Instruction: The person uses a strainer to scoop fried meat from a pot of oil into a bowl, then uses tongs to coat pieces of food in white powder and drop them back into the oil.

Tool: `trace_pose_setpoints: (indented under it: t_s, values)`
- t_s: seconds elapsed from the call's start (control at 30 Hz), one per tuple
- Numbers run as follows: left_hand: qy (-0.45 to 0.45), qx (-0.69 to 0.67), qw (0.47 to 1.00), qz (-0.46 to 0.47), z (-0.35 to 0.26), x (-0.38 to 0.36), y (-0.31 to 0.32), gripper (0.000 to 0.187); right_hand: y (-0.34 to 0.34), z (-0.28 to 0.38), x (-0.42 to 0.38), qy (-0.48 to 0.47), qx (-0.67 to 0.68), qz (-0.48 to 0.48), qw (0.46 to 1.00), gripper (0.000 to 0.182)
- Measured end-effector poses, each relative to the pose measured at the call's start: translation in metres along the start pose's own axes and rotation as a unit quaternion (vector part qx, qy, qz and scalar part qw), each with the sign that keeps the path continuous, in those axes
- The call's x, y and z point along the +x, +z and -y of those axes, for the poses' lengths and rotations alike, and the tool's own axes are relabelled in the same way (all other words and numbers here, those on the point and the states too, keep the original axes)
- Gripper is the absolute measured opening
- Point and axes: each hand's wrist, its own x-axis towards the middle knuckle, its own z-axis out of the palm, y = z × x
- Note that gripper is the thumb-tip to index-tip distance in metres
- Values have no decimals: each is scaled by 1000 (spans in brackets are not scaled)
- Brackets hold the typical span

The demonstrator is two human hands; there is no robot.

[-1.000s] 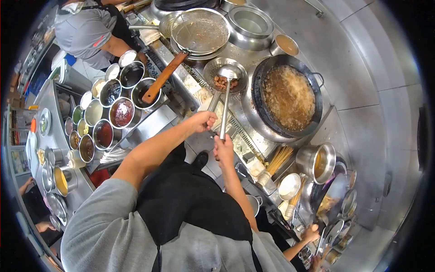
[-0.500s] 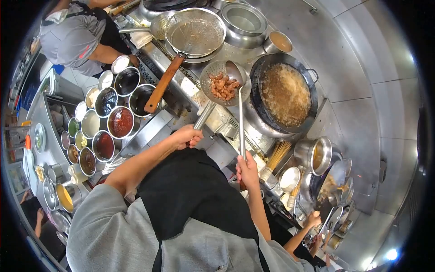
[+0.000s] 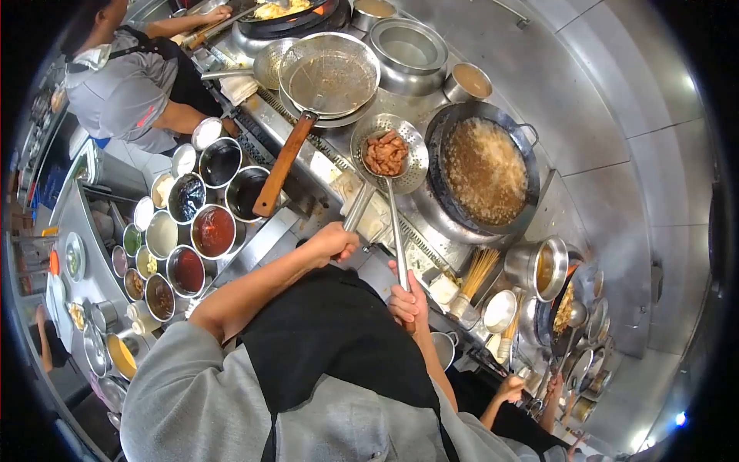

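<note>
My left hand is closed around the metal handle of a perforated skimmer, held level beside the wok. Browned meat pieces lie together in the skimmer. In my right hand is the long handle of a ladle; its bowl end is at the meat, largely hidden by the pieces. Right of the skimmer, a black wok holds bubbling brown liquid. Above my left hand, a large mesh strainer with a wooden handle rests on a metal vessel.
Sauce pots crowd the left side. A co-worker stands at the upper left; another person's hands show at the lower right. Behind are a lidless steel pot and a small pot. Bamboo brush and bowl are at right.
The skimmer has shifted slightly right and down. The ladle's bowl has moved from the skimmer's upper right onto the meat, which is now bunched together. Both of my hands stay closed on their handles.
</note>
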Motion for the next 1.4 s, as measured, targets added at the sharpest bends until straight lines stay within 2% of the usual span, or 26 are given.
trace_pose_setpoints:
  t_s: [0.17,0.33,0.37,0.43,0.5,0.57,0.63,0.67,0.73,0.8,0.9,0.97,1.0,1.07,1.1,1.17,1.27,1.33,1.4]
  values:
    - [-37,-50,997,49,5,4,-16,20,15,-4,-11,-26,-16,-29,999,46]
    - [-66,-117,990,53,28,60,-26,20,45,-5,-27,-42,-59,-34,997,42]
    - [-74,-125,988,49,37,79,-29,17,46,0,-30,-39,-91,-33,995,41]
    - [-44,-56,997,-8,39,94,-25,13,49,12,-35,-30,-153,-45,987,34]
    - [-9,-2,999,-32,39,96,-21,32,60,24,-35,-6,-226,-24,974,31]
    - [4,21,997,-68,51,85,-15,50,65,42,-37,28,-235,-49,970,33]
    - [36,53,993,-97,104,105,-35,71,75,54,-37,37,-321,-75,943,38]
    - [47,83,983,-158,102,65,-25,79,75,64,-34,62,-333,-96,936,38]
    - [41,108,980,-164,134,26,-35,75,68,79,-22,131,-373,-68,916,35]
    - [13,51,986,-157,180,-11,-48,57,84,62,-8,178,-431,-13,885,30]
    - [-63,141,973,-171,239,-70,-55,52,93,26,11,269,-449,23,852,31]
    - [-36,93,982,-161,285,-92,-45,56,94,-3,24,334,-476,48,812,32]
    - [-13,61,981,-186,286,-121,-25,53,98,-22,29,361,-490,45,792,33]
    - [69,-32,992,-98,297,-151,-6,46,95,-55,43,423,-512,61,746,33]
    - [101,-6,986,-133,315,-152,-1,43,100,-78,46,438,-544,67,712,33]
    - [146,-36,975,-163,337,-172,-4,44,92,-120,59,493,-560,106,658,34]
    - [248,-8,943,-222,372,-206,-13,46,80,-195,71,590,-531,116,597,32]
    - [204,-112,938,-257,382,-241,-18,46,74,-251,73,656,-480,83,577,29]
    - [219,-143,914,-309,397,-278,-19,46,59,-303,74,720,-399,29,567,26]
